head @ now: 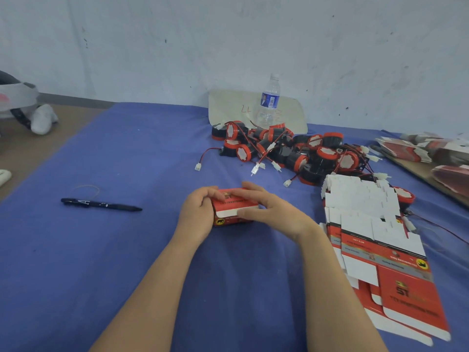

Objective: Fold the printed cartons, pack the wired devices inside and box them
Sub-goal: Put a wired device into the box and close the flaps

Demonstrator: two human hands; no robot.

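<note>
At mid-bench [127,262], the left grip [200,212] clasps one end of the red printed carton [234,212] while the right grip [274,209] presses flat-fingered on its lid, apparently closing it, so next probably comes tucking the flap, then fetching from the flat cartons [380,250] and wired devices [291,151] beyond.

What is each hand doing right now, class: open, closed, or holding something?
Left hand: closed, gripping the left end of the red carton.
Right hand: open, straight fingers pressing on the carton's top.
</note>
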